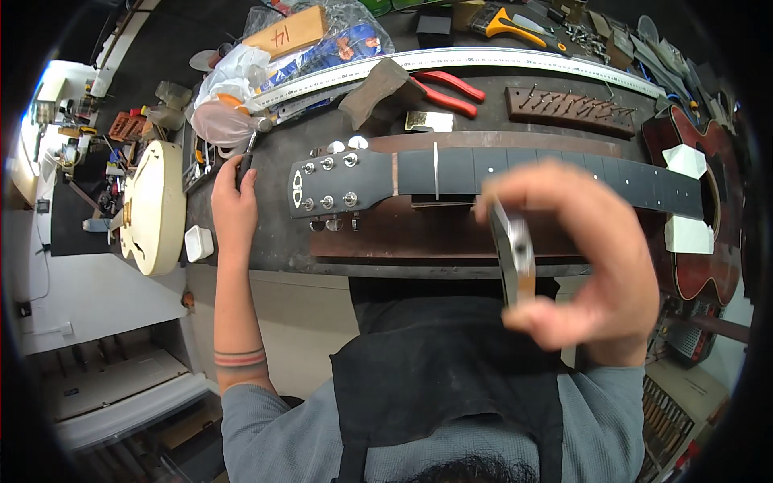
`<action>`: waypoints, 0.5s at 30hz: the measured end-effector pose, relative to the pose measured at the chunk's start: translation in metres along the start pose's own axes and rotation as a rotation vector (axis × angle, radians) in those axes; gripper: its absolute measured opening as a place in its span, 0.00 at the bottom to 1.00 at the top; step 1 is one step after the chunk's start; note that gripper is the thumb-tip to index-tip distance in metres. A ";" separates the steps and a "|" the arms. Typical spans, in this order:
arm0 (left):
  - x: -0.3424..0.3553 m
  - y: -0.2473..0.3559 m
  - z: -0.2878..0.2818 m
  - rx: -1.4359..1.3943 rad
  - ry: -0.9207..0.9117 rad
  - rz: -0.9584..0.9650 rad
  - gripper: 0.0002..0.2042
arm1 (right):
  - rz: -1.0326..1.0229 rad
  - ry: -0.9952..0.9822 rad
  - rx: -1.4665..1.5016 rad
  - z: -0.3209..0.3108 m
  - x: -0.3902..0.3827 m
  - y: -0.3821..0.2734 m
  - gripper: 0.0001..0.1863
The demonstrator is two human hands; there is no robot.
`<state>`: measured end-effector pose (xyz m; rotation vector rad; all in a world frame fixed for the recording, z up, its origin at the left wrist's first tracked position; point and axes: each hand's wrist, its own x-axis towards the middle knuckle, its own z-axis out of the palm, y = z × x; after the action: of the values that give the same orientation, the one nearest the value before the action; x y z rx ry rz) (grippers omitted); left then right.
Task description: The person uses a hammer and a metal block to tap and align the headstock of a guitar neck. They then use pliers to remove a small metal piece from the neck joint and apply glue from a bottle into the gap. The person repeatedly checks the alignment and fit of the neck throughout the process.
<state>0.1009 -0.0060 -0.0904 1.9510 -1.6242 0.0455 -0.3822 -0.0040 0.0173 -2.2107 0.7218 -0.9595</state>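
Note:
A guitar lies across the bench, its black headstock (334, 181) with metal tuners at the left and its dark red body (713, 193) at the right. One pale, thin strip (436, 171) crosses the fretboard (555, 167) near the headstock. Left of the headstock, my left hand (236, 193) is closed around the black handle of a small hammer (256, 134), metal head pointing away from me. My right hand (600, 249), raised in front of the fretboard and blurred, pinches a flat, shiny metal piece (515, 253) between thumb and fingers. Its exact kind is unclear.
Behind the neck lie a long steel ruler (475, 55), red-handled pliers (451, 95), a brown block (374, 90) and a wooden rack of thin wires (570, 113). A cream guitar body (159, 209) stands at the left. Near it is a small white container (200, 242).

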 end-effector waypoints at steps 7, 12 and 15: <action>-0.003 0.052 -0.004 0.172 0.147 0.324 0.14 | 0.362 -0.296 -0.392 0.030 -0.046 0.020 0.26; -0.028 0.160 -0.015 -0.258 -0.169 0.609 0.32 | 0.320 -0.244 -0.675 0.045 -0.038 0.036 0.21; -0.030 0.187 -0.007 -0.226 -0.266 0.675 0.41 | 0.336 -0.226 -0.727 0.049 -0.035 0.040 0.21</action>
<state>-0.0736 0.0097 -0.0186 1.2111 -2.2869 -0.1318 -0.3746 0.0087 -0.0538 -2.6049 1.4414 -0.2800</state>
